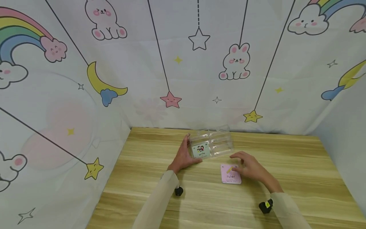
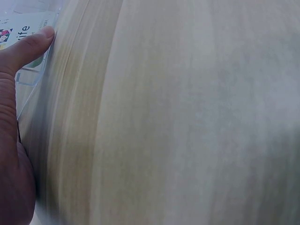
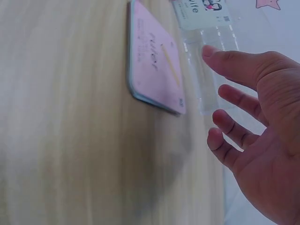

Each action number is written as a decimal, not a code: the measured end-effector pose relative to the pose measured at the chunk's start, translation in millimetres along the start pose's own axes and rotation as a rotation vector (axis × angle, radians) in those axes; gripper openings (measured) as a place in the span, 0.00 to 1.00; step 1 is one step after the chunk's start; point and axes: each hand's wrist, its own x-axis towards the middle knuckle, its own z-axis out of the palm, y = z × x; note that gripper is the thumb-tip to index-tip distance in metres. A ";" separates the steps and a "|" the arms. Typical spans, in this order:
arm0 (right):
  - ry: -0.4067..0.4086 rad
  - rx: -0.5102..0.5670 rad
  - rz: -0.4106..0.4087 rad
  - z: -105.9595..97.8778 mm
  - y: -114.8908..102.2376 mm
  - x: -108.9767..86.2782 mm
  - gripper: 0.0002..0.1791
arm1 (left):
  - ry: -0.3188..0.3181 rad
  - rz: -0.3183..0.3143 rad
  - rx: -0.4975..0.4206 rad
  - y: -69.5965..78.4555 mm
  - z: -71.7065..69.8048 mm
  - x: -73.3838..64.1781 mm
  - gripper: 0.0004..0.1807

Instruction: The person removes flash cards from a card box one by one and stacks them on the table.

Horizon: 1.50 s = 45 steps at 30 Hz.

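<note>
A clear plastic compartment tray (image 1: 221, 148) lies near the back of the table, with a green "wife" card (image 1: 201, 150) in its front left compartment. My left hand (image 1: 184, 156) grips the tray's left side, its thumb (image 2: 35, 46) along the front edge; its other fingers are mostly hidden. In front of the tray sits a small stack of cards (image 3: 157, 58), topped by a pink "ruler" card (image 1: 230, 179). Just right of that stack hovers my right hand (image 1: 251, 167), its fingers loosely bent and apart, with nothing held in the right wrist view.
The wooden table (image 1: 137, 178) reaches back to a white curtain (image 1: 200, 79) printed with stars, rabbits and rainbows. That curtain also hangs along the left side. Small black devices are strapped at both wrists.
</note>
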 end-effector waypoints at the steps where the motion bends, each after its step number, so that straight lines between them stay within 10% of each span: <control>1: 0.003 -0.001 -0.007 -0.9 -1.7 2.8 0.26 | 0.001 0.001 0.000 -0.3 -0.1 0.0 0.77; 25: 0.014 0.182 -0.117 30.7 -31.9 73.1 0.27 | 0.008 -0.001 0.023 3.2 0.0 -0.8 0.76; 45: -0.005 0.189 -0.105 47.3 -38.0 91.9 0.24 | 0.000 -0.015 0.001 3.3 -1.6 0.3 0.75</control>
